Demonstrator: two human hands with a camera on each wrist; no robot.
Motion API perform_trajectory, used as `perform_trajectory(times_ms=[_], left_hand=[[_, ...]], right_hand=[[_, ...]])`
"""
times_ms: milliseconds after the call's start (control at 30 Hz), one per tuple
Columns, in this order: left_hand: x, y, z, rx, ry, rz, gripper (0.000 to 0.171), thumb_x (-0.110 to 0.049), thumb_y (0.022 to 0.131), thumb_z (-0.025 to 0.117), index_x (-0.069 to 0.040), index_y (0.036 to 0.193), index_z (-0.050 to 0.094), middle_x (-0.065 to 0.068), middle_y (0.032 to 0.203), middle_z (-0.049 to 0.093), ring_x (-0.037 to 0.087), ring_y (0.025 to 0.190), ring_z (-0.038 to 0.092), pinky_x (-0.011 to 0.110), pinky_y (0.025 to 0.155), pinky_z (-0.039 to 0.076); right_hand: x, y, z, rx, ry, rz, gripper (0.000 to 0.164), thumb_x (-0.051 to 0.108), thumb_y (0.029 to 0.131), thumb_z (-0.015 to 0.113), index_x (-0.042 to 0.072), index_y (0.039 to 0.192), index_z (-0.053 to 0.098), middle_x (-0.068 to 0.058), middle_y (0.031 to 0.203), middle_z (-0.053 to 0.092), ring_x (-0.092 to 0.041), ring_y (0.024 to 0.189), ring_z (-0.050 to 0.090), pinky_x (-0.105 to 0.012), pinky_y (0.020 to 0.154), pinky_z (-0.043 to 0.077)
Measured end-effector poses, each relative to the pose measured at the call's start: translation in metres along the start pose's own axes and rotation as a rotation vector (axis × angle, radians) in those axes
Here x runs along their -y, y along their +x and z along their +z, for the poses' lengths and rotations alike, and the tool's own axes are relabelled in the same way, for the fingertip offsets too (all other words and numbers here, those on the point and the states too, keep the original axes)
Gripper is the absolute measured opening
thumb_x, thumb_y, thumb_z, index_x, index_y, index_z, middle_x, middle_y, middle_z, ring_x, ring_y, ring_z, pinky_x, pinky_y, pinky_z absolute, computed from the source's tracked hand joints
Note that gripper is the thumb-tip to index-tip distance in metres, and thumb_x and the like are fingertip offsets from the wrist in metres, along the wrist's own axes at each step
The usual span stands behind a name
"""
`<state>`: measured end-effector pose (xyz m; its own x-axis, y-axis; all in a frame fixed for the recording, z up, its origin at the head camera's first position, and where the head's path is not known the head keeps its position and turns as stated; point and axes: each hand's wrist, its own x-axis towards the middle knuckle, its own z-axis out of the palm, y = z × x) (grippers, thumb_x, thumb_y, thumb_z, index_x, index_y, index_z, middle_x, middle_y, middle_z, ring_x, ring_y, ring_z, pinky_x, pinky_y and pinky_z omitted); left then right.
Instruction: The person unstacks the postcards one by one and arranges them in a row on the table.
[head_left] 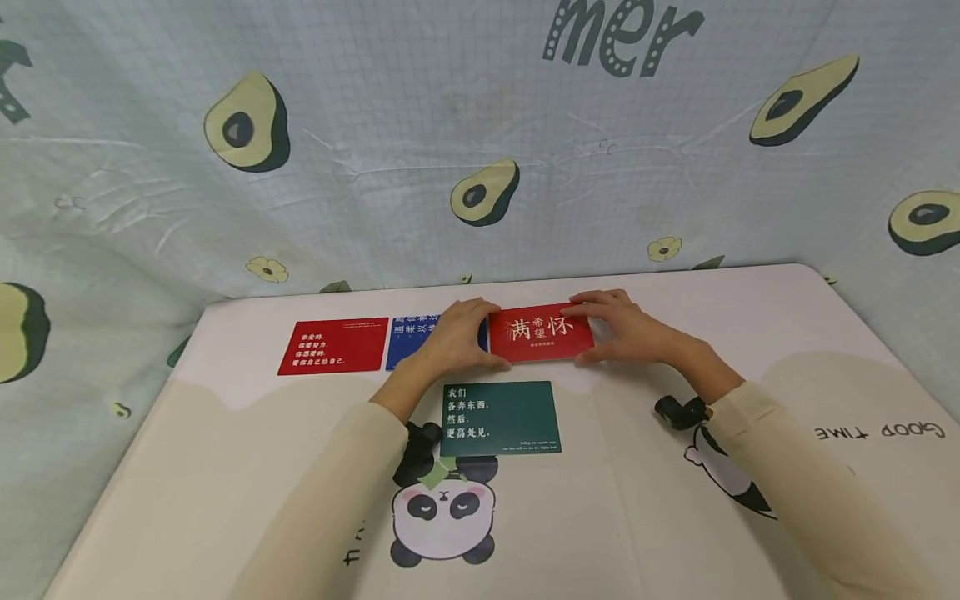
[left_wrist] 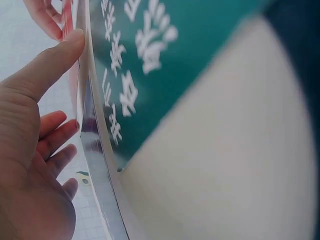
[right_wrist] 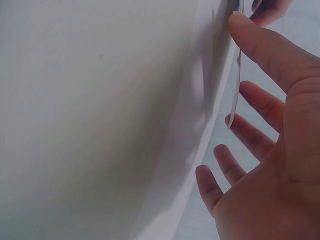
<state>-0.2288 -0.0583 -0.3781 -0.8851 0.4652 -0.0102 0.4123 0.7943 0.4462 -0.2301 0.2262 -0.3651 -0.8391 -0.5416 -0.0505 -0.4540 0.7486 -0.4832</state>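
Red card (head_left: 540,332) runs lengthwise left to right, lettering upright, ends pinched by left grip (head_left: 459,335) and right grip (head_left: 624,328).

Pale table (head_left: 600,517) (panda print (head_left: 442,521) showing): leftmost red card (head_left: 333,347), blue card (head_left: 408,340) just beside, green card (head_left: 501,417) nearer.

The head camera looked forward and down from above, taking in the table (head_left: 600,533), left hand (head_left: 457,335), right hand (head_left: 626,327) and cloth (head_left: 375,217) behind. The left wrist camera, turned sideways, faced low across the table, very near the green card (left_wrist: 200,30). The right wrist camera, also sideways, skimmed the tabletop closely. Both wrist views shared the two hands and, edge-on, the red card (head_left: 540,333) between them.
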Motion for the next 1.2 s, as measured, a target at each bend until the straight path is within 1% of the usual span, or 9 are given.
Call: perform_trajectory(times_ms=[100,267,467,667,1000,1200], left_hand=[[0.0007,0.0006,-0.0008,0.005,0.009,0.012,0.084,-0.04,0.072,0.081,-0.009,0.141,0.045,0.007,0.143,0.045,0.024,0.135,0.032,0.042,0.116,0.014],[0.0002,0.0019,-0.0019,0.023,0.014,0.02,0.083,-0.04,0.072,0.081,-0.008,0.14,0.045,0.007,0.141,0.046,0.024,0.135,0.033,0.041,0.116,0.012],[-0.0011,0.0021,-0.004,0.031,0.03,0.027,0.084,-0.041,0.073,0.081,-0.007,0.14,0.045,0.008,0.141,0.047,0.024,0.135,0.033,0.041,0.116,0.008],[-0.0005,0.0017,-0.0047,0.027,0.036,0.03,0.085,-0.041,0.071,0.082,-0.007,0.14,0.046,0.009,0.141,0.047,0.025,0.136,0.033,0.042,0.116,0.008],[0.0003,0.002,-0.0039,0.029,0.051,0.019,0.086,-0.043,0.071,0.082,-0.008,0.141,0.046,0.01,0.146,0.042,0.026,0.141,0.025,0.041,0.116,0.006],[0.0017,0.0018,-0.0032,0.033,0.052,0.02,0.086,-0.043,0.071,0.081,-0.008,0.141,0.045,0.009,0.147,0.041,0.025,0.141,0.024,0.041,0.116,0.006]], right_hand=[[0.0012,0.0008,0.0016,0.005,0.004,0.006,0.072,0.028,0.075,0.081,0.014,0.139,0.051,-0.012,0.145,0.036,-0.035,0.131,0.023,-0.057,0.096,0.04],[0.0008,0.0008,0.0033,0.017,-0.008,0.026,0.072,0.028,0.075,0.081,0.014,0.139,0.051,-0.012,0.146,0.036,-0.035,0.131,0.023,-0.058,0.098,0.037],[-0.0009,0.0011,0.0038,0.024,-0.021,0.022,0.072,0.029,0.075,0.081,0.015,0.139,0.051,-0.011,0.146,0.036,-0.035,0.132,0.023,-0.059,0.099,0.033],[-0.002,0.0025,0.0037,0.038,-0.038,0.023,0.073,0.03,0.075,0.081,0.016,0.14,0.05,-0.011,0.147,0.036,-0.035,0.132,0.023,-0.06,0.099,0.032],[-0.0051,0.0043,0.0047,0.042,-0.038,0.031,0.074,0.03,0.074,0.081,0.018,0.14,0.05,-0.01,0.147,0.035,-0.035,0.132,0.023,-0.06,0.099,0.031],[-0.0055,0.0046,0.006,0.045,-0.029,0.034,0.074,0.03,0.074,0.081,0.017,0.141,0.049,-0.01,0.148,0.034,-0.036,0.133,0.021,-0.061,0.099,0.03]])
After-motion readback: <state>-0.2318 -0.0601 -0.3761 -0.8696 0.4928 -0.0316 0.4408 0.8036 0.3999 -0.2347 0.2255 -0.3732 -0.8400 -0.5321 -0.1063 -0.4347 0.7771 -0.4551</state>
